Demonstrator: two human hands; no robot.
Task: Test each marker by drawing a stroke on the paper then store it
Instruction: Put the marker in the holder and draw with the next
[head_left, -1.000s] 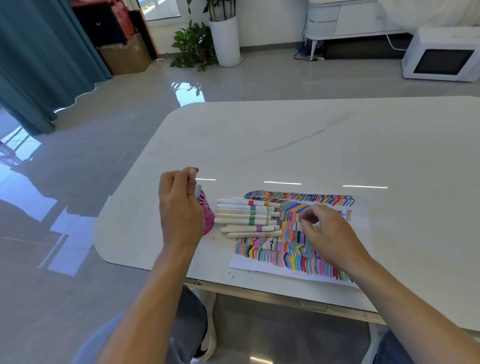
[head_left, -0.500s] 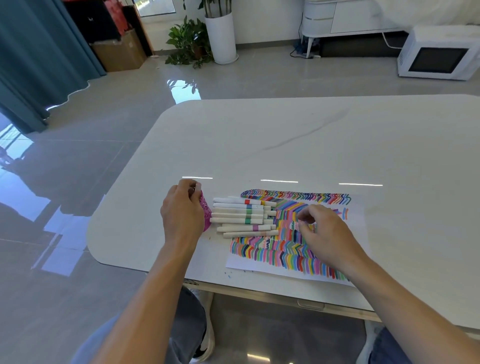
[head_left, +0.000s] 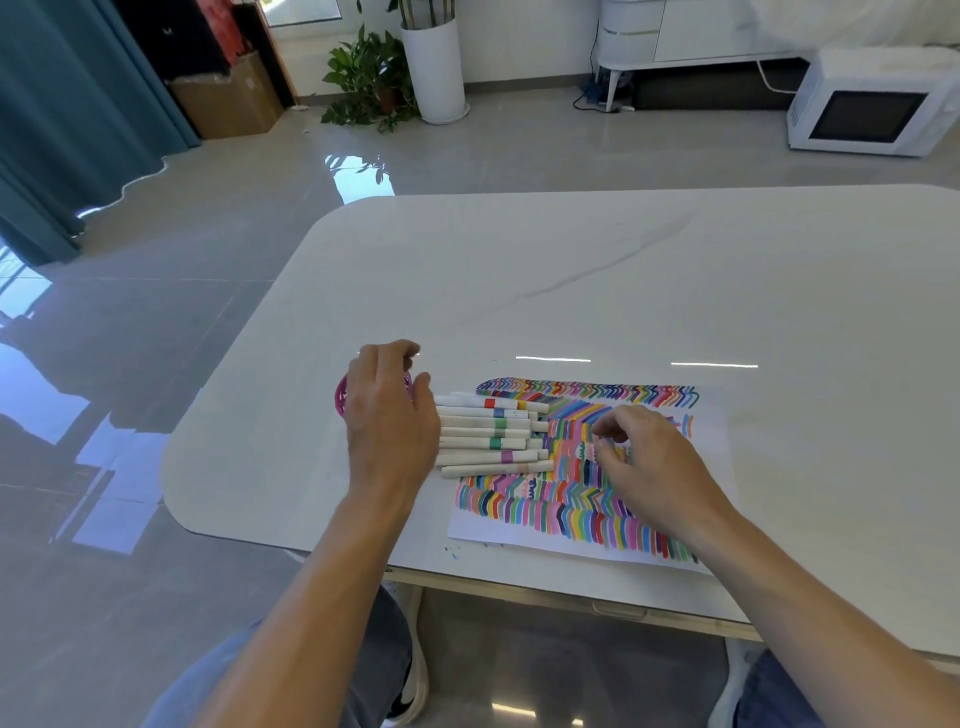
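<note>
A: Head view: what differs from a second ago?

B: The left hand (head_left: 392, 421) then pinched a marker above the pink mesh holder (head_left: 343, 400); now it lies spread and empty over that holder.

A: Counts?

B: Seven white markers with coloured bands (head_left: 485, 434) lie in a row on the white marble counter (head_left: 597, 280), tips over the left edge of one sheet of paper covered in coloured strokes (head_left: 571, 504).

A: And the right grip?

B: The right hand (head_left: 649, 467) is curled on the paper, right of the row; what it holds, I cannot tell.
</note>
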